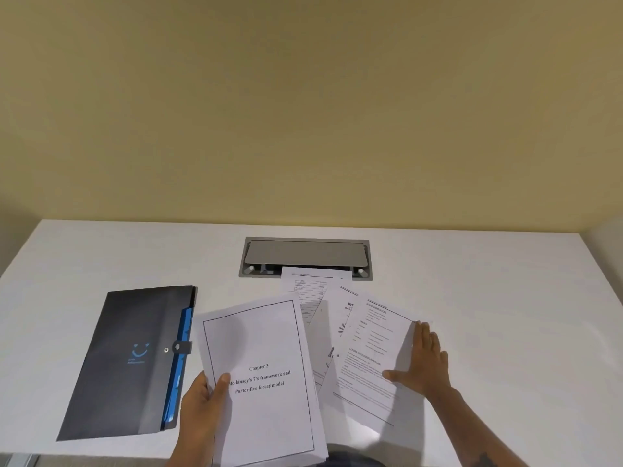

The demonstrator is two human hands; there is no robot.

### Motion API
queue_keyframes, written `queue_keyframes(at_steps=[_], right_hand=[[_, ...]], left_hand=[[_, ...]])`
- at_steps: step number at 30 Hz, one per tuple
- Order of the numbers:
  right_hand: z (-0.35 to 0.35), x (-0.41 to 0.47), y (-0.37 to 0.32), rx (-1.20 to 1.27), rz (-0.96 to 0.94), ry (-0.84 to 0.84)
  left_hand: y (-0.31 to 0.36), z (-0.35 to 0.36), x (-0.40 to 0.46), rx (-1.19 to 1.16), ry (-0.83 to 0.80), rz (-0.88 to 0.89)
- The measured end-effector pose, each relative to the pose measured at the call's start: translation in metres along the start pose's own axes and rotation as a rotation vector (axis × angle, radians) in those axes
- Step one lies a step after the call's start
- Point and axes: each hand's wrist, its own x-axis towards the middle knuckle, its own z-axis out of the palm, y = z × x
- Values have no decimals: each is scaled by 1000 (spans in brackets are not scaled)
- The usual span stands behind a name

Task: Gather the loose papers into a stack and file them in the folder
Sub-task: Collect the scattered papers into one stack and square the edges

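1. White surface (505,281) in the head view, the only view: your left hand (202,404) has its grip clamped on the "Chapter 3" sheet (261,382), thumb on top, fingers beneath, with perhaps another sheet under it, though the edges blur.
2. Your right hand (423,358) lies flat, fingers apart, closed on nothing, pressing the right edge of the text sheet (367,358), which overlaps a diagram sheet (332,335) and a table sheet (308,288).
3. Loose papers fan across the middle of the surface; the dark folder (131,362) lies closed to their left, its edge just beside the held sheet, strap buttoned.
4. To gather well, sweep the flat hand leftward so the fanned sheets slide under the held one, then tap the edges square before you unfasten the folder.
5. The table sheet's far end overhangs the grey cable tray (305,257); mind it does not snag.
6. The held sheet's lower edge is cut off by the frame, and small print is unreadable.
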Motion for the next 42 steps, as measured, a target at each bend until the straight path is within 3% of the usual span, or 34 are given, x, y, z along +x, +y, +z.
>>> queue_keyframes(at_steps=[13,17,23,25,30,34,42], right_hand=[[13,-2,2,-20,-48,123],[29,-15,-2,243,-10,271],[47,-26,-1,688,278,225],[49,-27,1,815,297,240],[44,-34,0,977,162,249],[29,-47,-14,1153,90,199],[26,-75,-61,1271,-117,-105]], left_hand=[[8,11,-5,17,-11,-8],[11,11,-5,-8,-32,-36],[14,6,-3,-37,-87,-58],[14,6,-2,-14,-112,-60],[18,9,2,38,-177,-53],[23,11,-3,-64,-231,-20],[38,18,-9,-50,-279,17]])
